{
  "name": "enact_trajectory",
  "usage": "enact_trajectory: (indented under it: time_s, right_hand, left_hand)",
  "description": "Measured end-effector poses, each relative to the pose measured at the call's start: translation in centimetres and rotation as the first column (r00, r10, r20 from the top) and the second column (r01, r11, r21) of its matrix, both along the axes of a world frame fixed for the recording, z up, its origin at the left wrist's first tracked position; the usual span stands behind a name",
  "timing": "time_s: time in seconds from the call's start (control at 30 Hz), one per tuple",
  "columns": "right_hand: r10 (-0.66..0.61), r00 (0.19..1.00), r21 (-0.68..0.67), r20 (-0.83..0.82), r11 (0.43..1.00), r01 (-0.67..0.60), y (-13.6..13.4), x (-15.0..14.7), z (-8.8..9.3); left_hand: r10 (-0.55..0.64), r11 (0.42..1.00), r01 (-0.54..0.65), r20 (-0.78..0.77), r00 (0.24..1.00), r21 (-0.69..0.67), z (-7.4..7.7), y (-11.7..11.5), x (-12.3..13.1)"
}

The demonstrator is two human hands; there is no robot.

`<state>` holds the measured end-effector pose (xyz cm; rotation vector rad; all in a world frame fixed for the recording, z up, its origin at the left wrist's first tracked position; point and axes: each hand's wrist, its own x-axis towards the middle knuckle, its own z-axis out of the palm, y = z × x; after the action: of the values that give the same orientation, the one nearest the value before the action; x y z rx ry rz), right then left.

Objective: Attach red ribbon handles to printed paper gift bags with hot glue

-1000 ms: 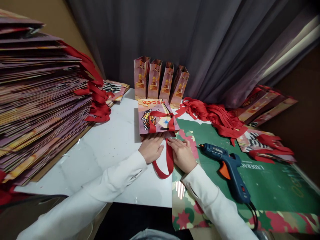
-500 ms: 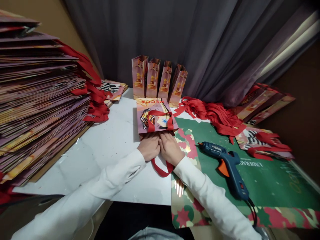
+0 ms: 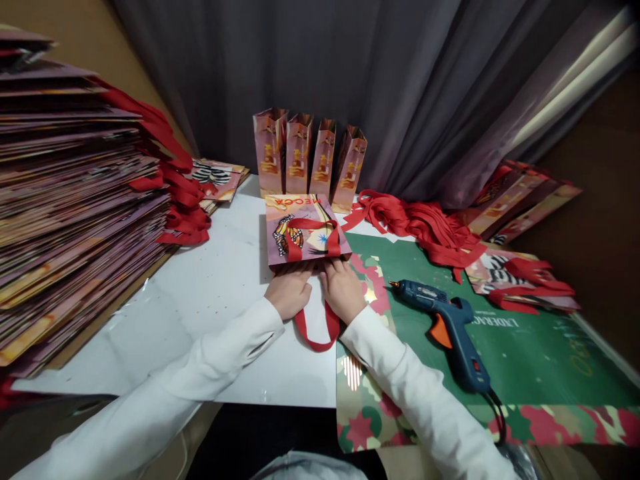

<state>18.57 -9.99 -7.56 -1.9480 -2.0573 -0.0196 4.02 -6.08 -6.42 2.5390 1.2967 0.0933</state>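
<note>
A paper gift bag [image 3: 277, 212] printed with a butterfly lies on the white table, its mouth toward me. One red ribbon handle [image 3: 334, 244] rests on its upper face, and another ribbon loop [image 3: 319, 345] hangs out toward me on the table. My left hand [image 3: 289, 293] reaches into the left side of the mouth, fingers stretched out and tips hidden under the upper panel. On the right side of the mouth, my right hand [image 3: 343, 290] lies likewise, fingers extended forward, tips partly covered. Neither hand visibly grips anything; a gap separates them.
Several upright bags [image 3: 299, 157] stand behind. A tall stack of flat bags [image 3: 75, 220] fills the left. To the right, a blue glue gun [image 3: 450, 333] lies on a green sheet [image 3: 540, 373], near a red ribbon pile [image 3: 420, 223] and more bags [image 3: 510, 200].
My hands have moved apart, from touching at the middle of the bag's mouth to either side of it. The whole view has shifted slightly; the bag stays on the table.
</note>
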Motion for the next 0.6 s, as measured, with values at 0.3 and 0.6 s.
enact_trajectory:
  time_s: [0.3, 0.6]
  right_hand:
    - [-0.030, 0.999, 0.001, 0.028, 1.000, 0.030, 0.0, 0.5, 0.0]
    - [0.189, 0.940, 0.061, -0.284, 0.982, -0.179, -4.3, 2.5, 1.0]
  left_hand:
    - [0.120, 0.991, -0.112, -0.100, 0.988, 0.078, 0.4, -0.7, -0.1]
    - [0.143, 0.982, -0.135, -0.045, 0.989, 0.135, -0.5, -0.7, 0.1]
